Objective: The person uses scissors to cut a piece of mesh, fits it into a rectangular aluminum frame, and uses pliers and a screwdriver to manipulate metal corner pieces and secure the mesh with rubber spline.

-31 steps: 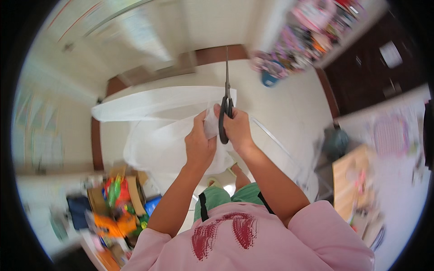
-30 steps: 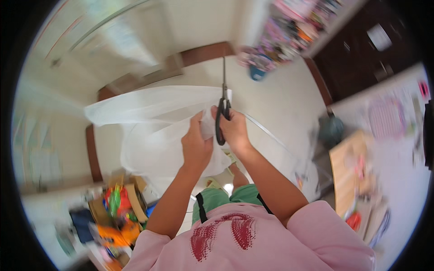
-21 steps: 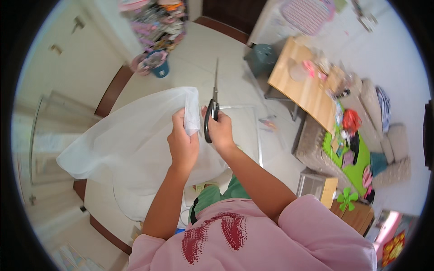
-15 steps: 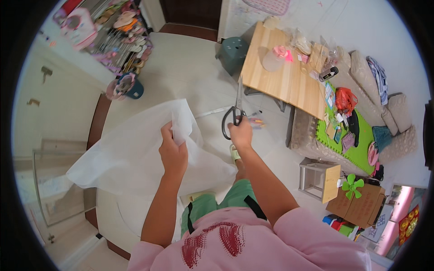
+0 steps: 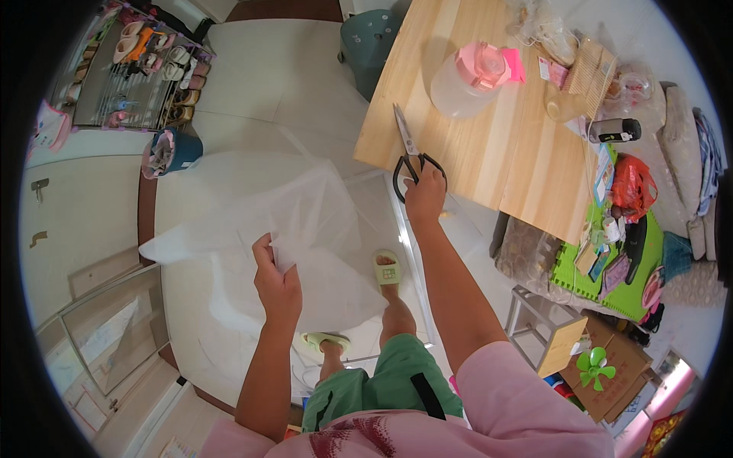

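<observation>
Gathered fabric of a sheer white sheet (image 5: 305, 206) is pinched in my left hand (image 5: 276, 286), and the rest spreads out over the floor in front of me. My right hand (image 5: 426, 197) grips a pair of scissors (image 5: 407, 136) by the black handles. The blades point away from me over the near left corner of the wooden table (image 5: 466, 160), close to its top; whether they touch it I cannot tell. Through the sheet the floor shows faintly.
A pale thin frame (image 5: 408, 248) lies on the floor beside my slippered foot (image 5: 387, 267). On the table stands a jug with a pink lid (image 5: 469, 80). A green stool (image 5: 370, 49), a blue bin (image 5: 175, 149) and a shoe rack (image 5: 145, 76) stand farther off.
My right hand has carried the scissors over the table corner, and the table looks nearer. My left hand has lowered slightly with the sheet, which now hangs more loosely.
</observation>
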Action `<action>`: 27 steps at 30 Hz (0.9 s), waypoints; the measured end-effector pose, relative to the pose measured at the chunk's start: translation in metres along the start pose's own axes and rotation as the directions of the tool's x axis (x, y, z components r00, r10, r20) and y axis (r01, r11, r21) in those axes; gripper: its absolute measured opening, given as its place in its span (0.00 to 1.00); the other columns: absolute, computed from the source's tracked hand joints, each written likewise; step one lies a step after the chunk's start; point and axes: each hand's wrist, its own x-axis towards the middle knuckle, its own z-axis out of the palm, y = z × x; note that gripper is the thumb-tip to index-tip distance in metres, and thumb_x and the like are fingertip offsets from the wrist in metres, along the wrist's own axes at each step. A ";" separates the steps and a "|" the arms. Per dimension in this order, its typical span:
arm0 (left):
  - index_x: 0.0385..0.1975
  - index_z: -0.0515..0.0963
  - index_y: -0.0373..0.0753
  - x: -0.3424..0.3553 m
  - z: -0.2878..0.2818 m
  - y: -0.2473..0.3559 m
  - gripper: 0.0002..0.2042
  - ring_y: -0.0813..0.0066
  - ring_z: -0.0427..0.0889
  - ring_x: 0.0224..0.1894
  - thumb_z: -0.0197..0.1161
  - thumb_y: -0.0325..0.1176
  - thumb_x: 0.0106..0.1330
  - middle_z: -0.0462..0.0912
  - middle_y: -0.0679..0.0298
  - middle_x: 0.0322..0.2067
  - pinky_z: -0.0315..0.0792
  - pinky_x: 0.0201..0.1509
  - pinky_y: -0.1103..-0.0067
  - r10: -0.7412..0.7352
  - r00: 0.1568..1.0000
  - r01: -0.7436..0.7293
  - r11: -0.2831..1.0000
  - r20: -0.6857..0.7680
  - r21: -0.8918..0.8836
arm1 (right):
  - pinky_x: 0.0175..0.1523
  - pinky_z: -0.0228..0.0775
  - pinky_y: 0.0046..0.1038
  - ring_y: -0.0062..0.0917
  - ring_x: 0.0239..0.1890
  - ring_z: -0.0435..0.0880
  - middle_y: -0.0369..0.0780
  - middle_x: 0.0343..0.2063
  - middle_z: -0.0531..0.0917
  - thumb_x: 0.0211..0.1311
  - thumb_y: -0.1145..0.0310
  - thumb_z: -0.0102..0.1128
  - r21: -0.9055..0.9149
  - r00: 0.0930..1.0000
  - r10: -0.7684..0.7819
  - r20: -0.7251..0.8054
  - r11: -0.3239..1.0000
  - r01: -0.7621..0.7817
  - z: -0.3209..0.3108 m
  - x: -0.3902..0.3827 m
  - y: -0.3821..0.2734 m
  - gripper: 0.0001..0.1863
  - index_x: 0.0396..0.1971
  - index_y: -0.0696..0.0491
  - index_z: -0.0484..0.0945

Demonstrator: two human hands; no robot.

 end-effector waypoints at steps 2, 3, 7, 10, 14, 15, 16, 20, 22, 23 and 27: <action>0.51 0.62 0.36 0.012 0.021 0.002 0.19 0.75 0.72 0.27 0.49 0.23 0.57 0.75 0.60 0.30 0.67 0.34 0.81 0.020 1.000 -0.020 1.000 0.010 0.001 | 0.47 0.64 0.39 0.44 0.45 0.71 0.48 0.40 0.73 0.46 0.75 0.63 -0.002 0.990 -0.074 -0.118 0.997 0.074 0.007 0.015 0.005 0.24 0.46 0.57 0.69; 0.51 0.62 0.37 0.016 0.029 0.003 0.21 0.77 0.70 0.26 0.47 0.20 0.54 0.73 0.61 0.30 0.66 0.31 0.82 0.048 0.999 -0.048 0.999 0.012 -0.006 | 0.47 0.64 0.38 0.42 0.45 0.70 0.46 0.39 0.72 0.46 0.76 0.62 -0.002 0.990 -0.067 -0.124 0.998 0.067 0.010 0.022 0.007 0.23 0.46 0.56 0.71; 0.51 0.62 0.37 0.025 0.037 0.008 0.22 0.77 0.70 0.26 0.46 0.19 0.53 0.73 0.62 0.30 0.66 0.31 0.83 -0.039 0.998 0.040 0.999 0.050 -0.016 | 0.47 0.65 0.38 0.42 0.43 0.71 0.46 0.36 0.72 0.44 0.76 0.62 0.047 0.998 0.013 -0.064 0.999 -0.010 0.015 0.033 0.007 0.20 0.43 0.56 0.74; 0.51 0.62 0.38 0.028 0.034 0.009 0.22 0.78 0.69 0.26 0.46 0.18 0.53 0.72 0.63 0.29 0.65 0.32 0.83 -0.023 0.999 0.023 1.000 0.033 0.017 | 0.45 0.67 0.38 0.42 0.38 0.73 0.47 0.35 0.72 0.42 0.77 0.61 0.047 0.998 0.023 -0.062 0.999 -0.020 0.015 0.040 0.011 0.19 0.41 0.55 0.76; 0.51 0.62 0.37 0.028 0.029 0.007 0.21 0.76 0.68 0.26 0.48 0.18 0.54 0.71 0.62 0.27 0.65 0.33 0.83 -0.033 0.999 0.033 0.999 -0.004 0.018 | 0.46 0.65 0.37 0.43 0.44 0.70 0.47 0.36 0.72 0.44 0.75 0.59 -0.056 0.989 -0.056 -0.136 0.997 0.049 0.014 0.045 0.003 0.20 0.43 0.56 0.75; 0.50 0.62 0.37 0.025 0.026 0.006 0.21 0.75 0.68 0.26 0.49 0.19 0.54 0.71 0.61 0.26 0.65 0.33 0.83 -0.011 1.000 0.011 0.999 -0.016 0.037 | 0.49 0.64 0.37 0.43 0.46 0.69 0.48 0.39 0.72 0.44 0.76 0.59 -0.006 0.971 -0.127 -0.201 0.992 0.129 0.011 0.041 -0.001 0.22 0.44 0.55 0.74; 0.50 0.62 0.37 0.024 0.023 0.007 0.21 0.75 0.68 0.26 0.49 0.19 0.54 0.71 0.61 0.26 0.65 0.33 0.83 -0.019 0.999 0.020 0.999 -0.026 0.042 | 0.51 0.62 0.37 0.43 0.48 0.68 0.48 0.41 0.72 0.44 0.76 0.59 0.034 0.944 -0.186 -0.273 0.979 0.203 0.007 0.034 -0.006 0.23 0.46 0.55 0.73; 0.50 0.63 0.37 0.007 -0.017 -0.001 0.22 0.72 0.69 0.28 0.49 0.18 0.53 0.70 0.60 0.28 0.66 0.36 0.82 -0.048 0.994 0.048 0.999 -0.101 -0.005 | 0.61 0.55 0.38 0.44 0.55 0.64 0.49 0.50 0.68 0.41 0.75 0.63 0.312 0.903 -0.351 0.249 0.911 0.269 0.005 -0.063 -0.041 0.32 0.52 0.57 0.67; 0.50 0.64 0.36 0.001 -0.054 0.000 0.24 0.72 0.69 0.30 0.48 0.16 0.49 0.70 0.58 0.31 0.66 0.37 0.81 -0.100 0.976 0.111 0.992 -0.191 0.051 | 0.62 0.55 0.37 0.43 0.57 0.63 0.50 0.52 0.67 0.40 0.73 0.66 0.356 0.836 -0.298 0.462 0.925 0.132 0.000 -0.109 -0.061 0.35 0.53 0.58 0.66; 0.50 0.65 0.36 -0.002 -0.079 -0.019 0.26 0.76 0.69 0.33 0.46 0.15 0.47 0.71 0.59 0.37 0.66 0.34 0.83 -0.063 0.968 0.107 0.979 -0.242 0.171 | 0.61 0.55 0.37 0.42 0.58 0.63 0.50 0.53 0.67 0.39 0.72 0.68 0.361 0.799 -0.215 0.562 0.932 -0.004 0.004 -0.125 -0.064 0.36 0.53 0.59 0.66; 0.45 0.69 0.34 -0.023 -0.225 -0.059 0.21 0.82 0.69 0.27 0.45 0.15 0.49 0.72 0.66 0.39 0.64 0.27 0.85 -0.119 0.815 -0.029 0.969 -0.567 -0.245 | 0.60 0.57 0.37 0.40 0.58 0.64 0.53 0.55 0.66 0.40 0.66 0.71 0.210 0.633 0.133 0.763 0.875 -0.436 0.027 -0.172 -0.066 0.39 0.55 0.61 0.64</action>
